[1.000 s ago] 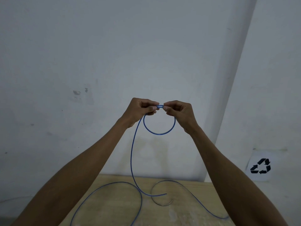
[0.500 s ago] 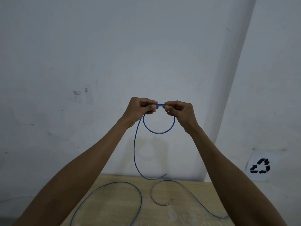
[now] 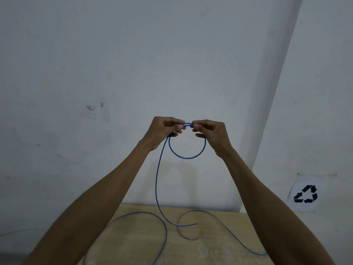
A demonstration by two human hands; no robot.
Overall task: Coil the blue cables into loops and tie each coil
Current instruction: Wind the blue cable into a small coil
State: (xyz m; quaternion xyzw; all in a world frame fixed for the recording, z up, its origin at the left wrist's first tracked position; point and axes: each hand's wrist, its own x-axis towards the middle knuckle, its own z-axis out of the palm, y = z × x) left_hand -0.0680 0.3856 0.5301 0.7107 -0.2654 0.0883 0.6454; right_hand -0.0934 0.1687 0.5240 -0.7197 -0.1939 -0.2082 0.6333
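Both hands are raised in front of the wall, pinching a thin blue cable [image 3: 157,180] between them. My left hand [image 3: 164,130] and my right hand [image 3: 211,132] hold the top of one small round loop [image 3: 188,157] that hangs below the fingers. From the left hand a free length of the cable drops down to the wooden table [image 3: 210,251], and its end curls there. More blue cable [image 3: 235,239] lies in wide curves on the table top.
A pale wall rises directly behind the table. A white sheet with a black recycling symbol [image 3: 305,194] sticks to the wall at the lower right. The table's back edge meets the wall below my hands.
The hanging tail swung: half a second ago its end had lifted off the table, now it rests on the wood again. Both hands keep their pinch on the loop.
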